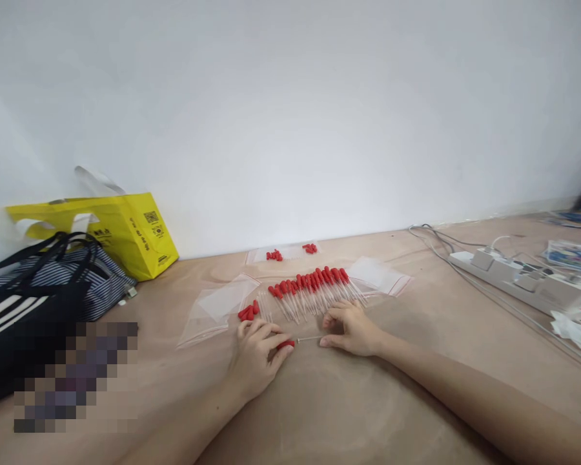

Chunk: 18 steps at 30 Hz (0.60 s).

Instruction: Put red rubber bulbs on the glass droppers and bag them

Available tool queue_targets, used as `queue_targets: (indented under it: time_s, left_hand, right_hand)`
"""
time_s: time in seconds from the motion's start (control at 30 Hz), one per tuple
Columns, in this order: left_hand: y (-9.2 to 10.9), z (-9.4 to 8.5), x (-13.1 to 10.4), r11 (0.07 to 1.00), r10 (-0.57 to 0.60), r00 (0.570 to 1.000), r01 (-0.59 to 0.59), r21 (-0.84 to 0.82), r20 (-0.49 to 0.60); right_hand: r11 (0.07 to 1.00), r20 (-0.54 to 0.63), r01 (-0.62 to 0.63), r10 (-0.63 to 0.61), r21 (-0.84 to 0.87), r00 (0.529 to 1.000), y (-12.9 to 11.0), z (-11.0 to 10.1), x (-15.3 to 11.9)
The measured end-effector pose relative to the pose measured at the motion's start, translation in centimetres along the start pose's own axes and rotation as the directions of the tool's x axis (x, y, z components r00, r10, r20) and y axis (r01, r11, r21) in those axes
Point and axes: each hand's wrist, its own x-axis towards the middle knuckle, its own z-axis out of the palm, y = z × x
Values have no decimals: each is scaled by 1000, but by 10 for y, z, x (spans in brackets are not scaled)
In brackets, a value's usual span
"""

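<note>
Between its thumb and fingers my left hand (261, 358) pinches a red rubber bulb (285, 345). Just to the right, my right hand (351, 328) is closed on a thin clear dropper tube (308, 338), whose end points at the bulb. A small gap shows between tube and bulb. Beyond both hands lies a row of droppers (314, 290), clear tubes with red bulbs on their far ends. Several loose red bulbs (248, 310) sit past my left hand, beside a few bare clear tubes (265, 306).
Clear zip bags (217, 303) lie left and right of the row. Near the wall, another bag (290, 253) has red bulbs on it. A yellow bag (140, 232) and a dark striped bag (109, 271) stand left. A power strip (513, 278) with cables is at right.
</note>
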Motion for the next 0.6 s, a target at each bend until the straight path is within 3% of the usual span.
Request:
queue_targets:
  time_s: [0.17,0.37,0.6]
  left_hand:
    - [0,1,3,1000,13,999,-13,-2,29]
    - [-2,2,2,1000,4,999,-4,3,35]
    - [-2,2,2,1000,-10,998,11,-26,54]
  right_hand:
    - [1000,31,-15,15,5,999,-2,7,2]
    - [1000,-18,-21,21,-15,1000,-1,10,-4]
    - [997,15,48,-47,-68,999,-9,10,-4]
